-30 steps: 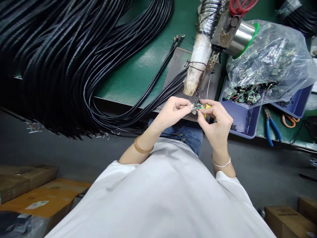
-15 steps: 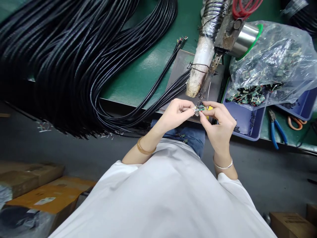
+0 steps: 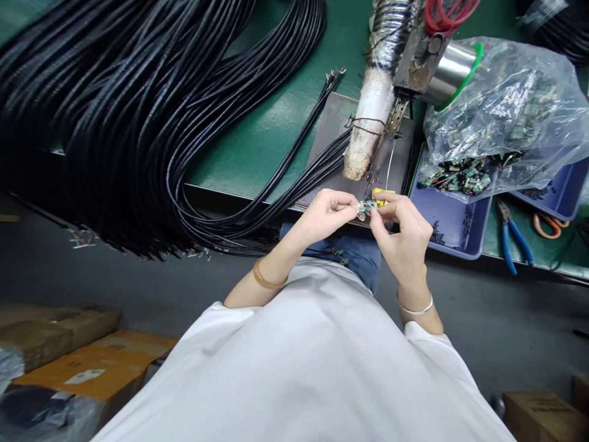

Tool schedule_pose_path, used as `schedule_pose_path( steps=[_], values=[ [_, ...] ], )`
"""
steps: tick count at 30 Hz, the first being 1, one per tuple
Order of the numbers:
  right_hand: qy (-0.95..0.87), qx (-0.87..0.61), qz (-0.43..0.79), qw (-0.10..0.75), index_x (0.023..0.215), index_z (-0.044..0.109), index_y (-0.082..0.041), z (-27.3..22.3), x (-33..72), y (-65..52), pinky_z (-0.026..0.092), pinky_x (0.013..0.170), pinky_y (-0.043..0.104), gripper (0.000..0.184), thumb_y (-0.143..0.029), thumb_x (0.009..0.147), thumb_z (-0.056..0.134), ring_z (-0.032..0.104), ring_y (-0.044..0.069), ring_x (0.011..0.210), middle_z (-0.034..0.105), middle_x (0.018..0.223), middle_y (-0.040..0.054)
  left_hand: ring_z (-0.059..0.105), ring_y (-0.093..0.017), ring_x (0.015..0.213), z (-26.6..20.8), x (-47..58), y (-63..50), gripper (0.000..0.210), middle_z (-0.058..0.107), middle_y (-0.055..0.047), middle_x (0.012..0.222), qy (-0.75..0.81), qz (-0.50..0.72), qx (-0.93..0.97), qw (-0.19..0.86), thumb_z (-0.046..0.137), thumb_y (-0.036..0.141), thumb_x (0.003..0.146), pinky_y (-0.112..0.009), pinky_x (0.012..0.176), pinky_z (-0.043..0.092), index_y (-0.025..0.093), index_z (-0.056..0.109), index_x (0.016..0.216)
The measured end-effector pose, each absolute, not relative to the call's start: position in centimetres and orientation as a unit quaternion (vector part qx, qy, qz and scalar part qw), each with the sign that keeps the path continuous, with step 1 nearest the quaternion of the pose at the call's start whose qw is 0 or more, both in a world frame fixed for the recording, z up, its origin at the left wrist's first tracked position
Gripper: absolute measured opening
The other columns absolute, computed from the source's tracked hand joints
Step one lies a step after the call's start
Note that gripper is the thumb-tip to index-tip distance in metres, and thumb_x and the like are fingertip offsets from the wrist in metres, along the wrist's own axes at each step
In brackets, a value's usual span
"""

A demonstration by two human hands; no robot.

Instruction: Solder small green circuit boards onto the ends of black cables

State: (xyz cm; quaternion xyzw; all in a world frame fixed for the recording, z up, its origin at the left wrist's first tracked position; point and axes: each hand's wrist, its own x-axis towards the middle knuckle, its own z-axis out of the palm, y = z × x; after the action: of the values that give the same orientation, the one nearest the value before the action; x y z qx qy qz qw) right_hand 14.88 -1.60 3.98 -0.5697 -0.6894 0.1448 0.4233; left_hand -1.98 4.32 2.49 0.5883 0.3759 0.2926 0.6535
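Note:
A small green circuit board (image 3: pixel 368 205) sits between my two hands at the bench's front edge. My right hand (image 3: pixel 401 230) pinches its right end between thumb and fingers. At the board's left end, my left hand (image 3: pixel 330 213) is closed in a pinch on thin wire ends, partly hidden by the fingertips. Just above these hands is the tip of a clamped, slanting metal tool (image 3: pixel 380 159), which looks like a soldering iron. A yellow piece (image 3: pixel 383 196) shows behind my right fingertips. Solder wire (image 3: pixel 391 161) hangs down beside the tool.
Thick bundles of black cable (image 3: pixel 151 110) cover the bench's left side. A white-wrapped duct (image 3: pixel 368 116) and a solder spool (image 3: pixel 451 73) stand above. To the right are a bag of circuit boards (image 3: pixel 501 110), a purple tray (image 3: pixel 453 224), blue-handled pliers (image 3: pixel 513 236) and orange-handled scissors (image 3: pixel 547 226).
Both hands have shifted slightly left and the board is a little lower, further from the tool tip. More of the yellow piece shows. The view has also shifted slightly.

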Motion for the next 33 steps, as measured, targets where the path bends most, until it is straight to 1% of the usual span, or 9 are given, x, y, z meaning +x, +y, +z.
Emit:
schedule_pose_path(
  steps=[4, 8, 14, 17, 21, 24, 27, 30, 33],
  values=[
    [-0.665, -0.597, 0.171, 0.414, 0.090, 0.058, -0.023, 4.3, 15.6, -1.4, 0.056, 0.065, 0.023, 0.005, -0.025, 0.093, 0.062, 0.066, 0.010, 0.068, 0.068, 0.085, -0.0012, 0.044, -0.007, 0.059, 2.6, -2.0, 3.1, 0.018, 0.053, 0.002, 0.064, 0.364, 0.290, 0.614, 0.638, 0.058, 0.023, 0.084, -0.020, 0.056, 0.033, 0.012, 0.065, 0.072],
    [-0.616, -0.607, 0.208, 0.456, 0.088, 0.058, -0.023, 4.1, 15.8, -1.8, 0.055, 0.064, 0.021, 0.011, -0.031, 0.092, 0.065, 0.063, 0.009, 0.066, 0.063, 0.078, -0.0039, 0.057, -0.008, 0.065, 2.8, -2.3, 2.0, 0.013, 0.064, -0.001, 0.074, 0.385, 0.370, 0.581, 0.614, 0.069, 0.026, 0.082, -0.019, 0.063, 0.046, 0.013, 0.066, 0.084],
    [-0.667, -0.537, 0.059, 0.513, 0.090, 0.061, -0.025, 1.5, 14.5, -3.1, 0.059, 0.072, 0.029, 0.005, -0.022, 0.090, 0.066, 0.070, 0.016, 0.080, 0.070, 0.086, 0.0013, 0.044, -0.004, 0.037, 1.8, -2.7, 1.4, 0.032, 0.066, -0.001, 0.061, 0.331, 0.416, 0.428, 0.731, 0.072, 0.044, 0.084, -0.017, 0.037, 0.031, 0.013, 0.062, 0.088],
    [-0.644, -0.568, 0.108, 0.502, 0.093, 0.061, -0.024, 1.3, 14.6, -3.7, 0.057, 0.063, 0.026, 0.003, -0.025, 0.092, 0.063, 0.070, 0.014, 0.070, 0.069, 0.084, 0.0002, 0.045, -0.004, 0.037, 1.6, -2.6, 1.0, 0.034, 0.068, -0.002, 0.063, 0.341, 0.420, 0.416, 0.731, 0.074, 0.043, 0.083, -0.017, 0.037, 0.032, 0.012, 0.064, 0.091],
    [-0.582, -0.623, 0.163, 0.497, 0.095, 0.063, -0.024, 3.0, 14.8, -4.3, 0.040, 0.046, 0.021, 0.009, -0.032, 0.094, 0.061, 0.052, 0.007, 0.048, 0.059, 0.067, -0.0063, 0.045, -0.003, 0.040, 1.8, -2.3, 0.4, 0.030, 0.067, -0.001, 0.064, 0.359, 0.421, 0.439, 0.708, 0.073, 0.040, 0.083, -0.016, 0.039, 0.034, 0.012, 0.065, 0.090],
    [-0.633, -0.626, 0.174, 0.420, 0.087, 0.067, -0.023, 4.1, 14.2, -4.3, 0.033, 0.047, 0.021, 0.009, -0.031, 0.090, 0.067, 0.040, 0.005, 0.046, 0.047, 0.057, -0.0085, 0.048, -0.004, 0.045, 1.6, -2.0, -0.1, 0.026, 0.066, 0.000, 0.065, 0.359, 0.423, 0.459, 0.694, 0.072, 0.037, 0.083, -0.016, 0.044, 0.038, 0.013, 0.065, 0.088],
    [-0.635, -0.620, 0.226, 0.402, 0.080, 0.065, -0.021, 4.2, 13.9, -4.0, 0.033, 0.048, 0.020, 0.013, -0.030, 0.089, 0.066, 0.037, 0.005, 0.047, 0.042, 0.055, -0.0090, 0.053, -0.005, 0.057, 1.3, -1.8, -0.3, 0.020, 0.063, 0.000, 0.070, 0.361, 0.434, 0.482, 0.671, 0.072, 0.031, 0.081, -0.016, 0.055, 0.043, 0.013, 0.065, 0.084],
    [-0.591, -0.616, 0.263, 0.450, 0.077, 0.063, -0.020, 3.8, 14.2, -3.7, 0.031, 0.045, 0.020, 0.016, -0.031, 0.089, 0.066, 0.040, 0.005, 0.047, 0.050, 0.059, -0.0072, 0.051, -0.005, 0.060, 1.0, -1.5, -0.2, 0.017, 0.059, 0.002, 0.069, 0.374, 0.442, 0.486, 0.655, 0.072, 0.028, 0.079, -0.016, 0.058, 0.041, 0.013, 0.063, 0.078],
    [-0.533, -0.584, 0.230, 0.568, 0.093, 0.062, -0.023, 3.7, 14.8, -3.7, 0.031, 0.041, 0.019, 0.007, -0.030, 0.092, 0.062, 0.042, 0.005, 0.043, 0.051, 0.058, -0.0089, 0.045, -0.005, 0.056, 0.8, -1.4, 0.3, 0.018, 0.053, 0.003, 0.063, 0.389, 0.446, 0.471, 0.654, 0.070, 0.029, 0.079, -0.017, 0.056, 0.036, 0.013, 0.062, 0.075]
  ],
)
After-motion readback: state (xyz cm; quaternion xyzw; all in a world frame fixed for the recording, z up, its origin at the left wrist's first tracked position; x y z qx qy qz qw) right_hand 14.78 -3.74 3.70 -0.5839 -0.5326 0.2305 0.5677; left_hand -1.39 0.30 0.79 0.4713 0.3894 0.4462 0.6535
